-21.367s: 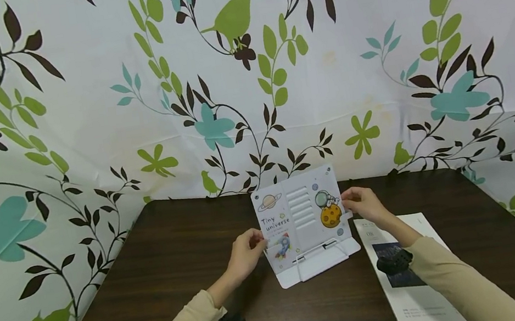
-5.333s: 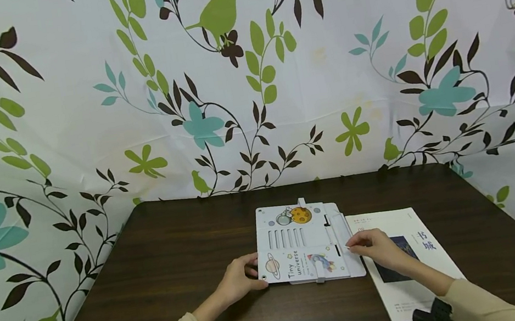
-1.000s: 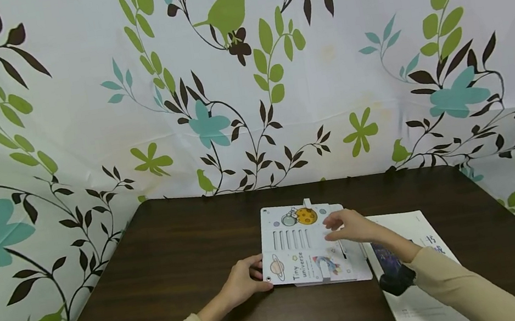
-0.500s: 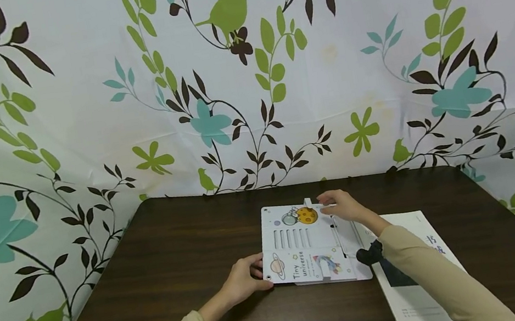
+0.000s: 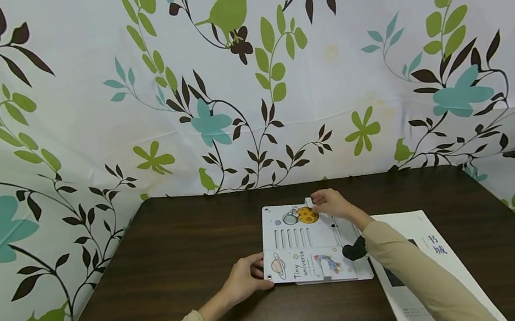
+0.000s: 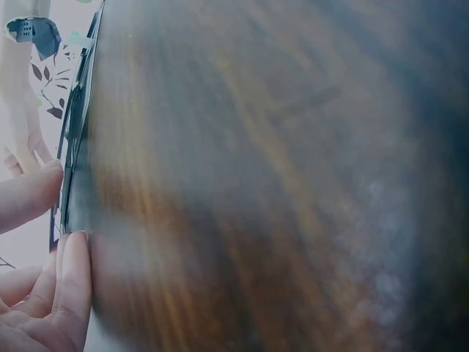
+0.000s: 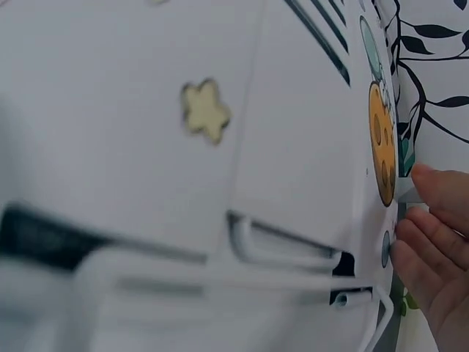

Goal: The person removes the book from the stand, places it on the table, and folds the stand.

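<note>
A white book stand (image 5: 292, 241) printed with "Tiny universe", a planet and an astronaut lies flat, turned sideways on the dark table. My left hand (image 5: 242, 280) holds its near left corner, thumb above and fingers beneath; in the left wrist view the thumb and fingers (image 6: 73, 271) straddle the thin edge. At the far edge, my right hand (image 5: 334, 203) pinches a small white clip (image 5: 309, 202) beside the orange moon picture. The right wrist view shows the thumb and fingertips at this clip (image 7: 407, 191). A similar clip (image 5: 325, 269) sits on the near edge.
To the right lies a white book (image 5: 445, 265), partly under my right forearm. The brown wooden table (image 5: 190, 242) meets a leaf-and-bird patterned cloth (image 5: 352, 57) at its back. Black wrist cameras (image 5: 354, 249) hang at both wrists.
The stand, tilted up between both hands at first, now lies flat and turned. My right hand has moved from its right-side ledge to the far clip. The left hand keeps its corner grip.
</note>
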Tool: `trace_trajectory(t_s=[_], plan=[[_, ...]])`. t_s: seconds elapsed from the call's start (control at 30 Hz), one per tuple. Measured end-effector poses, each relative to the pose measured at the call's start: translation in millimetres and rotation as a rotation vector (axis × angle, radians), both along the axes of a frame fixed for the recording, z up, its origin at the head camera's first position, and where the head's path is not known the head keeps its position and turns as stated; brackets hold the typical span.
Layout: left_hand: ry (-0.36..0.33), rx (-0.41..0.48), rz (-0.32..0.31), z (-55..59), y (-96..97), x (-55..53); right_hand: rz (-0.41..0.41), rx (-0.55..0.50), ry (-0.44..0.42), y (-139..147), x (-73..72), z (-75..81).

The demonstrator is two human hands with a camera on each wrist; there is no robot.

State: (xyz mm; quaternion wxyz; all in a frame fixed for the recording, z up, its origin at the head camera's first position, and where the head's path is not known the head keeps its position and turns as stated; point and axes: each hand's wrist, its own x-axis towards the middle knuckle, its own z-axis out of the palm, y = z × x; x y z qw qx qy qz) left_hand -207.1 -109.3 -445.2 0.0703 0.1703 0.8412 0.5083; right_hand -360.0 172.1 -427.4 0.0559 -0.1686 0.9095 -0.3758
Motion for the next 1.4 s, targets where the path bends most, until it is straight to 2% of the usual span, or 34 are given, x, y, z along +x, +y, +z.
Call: trace_trajectory(t_s=[0.33,0.7,1.2,1.4], plan=[[-0.001,0.008,0.000,0.4,-0.3,3.6,-0.027,0.057,0.073,-6,-0.8,-5.4],[0.013,0.002,0.008,-2.2,-5.4,3.8,-0.067,0.054,0.038,-15,4.5,-3.1],[0.029,0.004,0.010,-3.7,-4.2,0.1,-0.064,0.047,0.044,-13,8.2,-4.1],[0.029,-0.022,-0.014,-2.9,-4.1,0.0,-0.068,0.005,-0.027,-2,12.5,-1.7]])
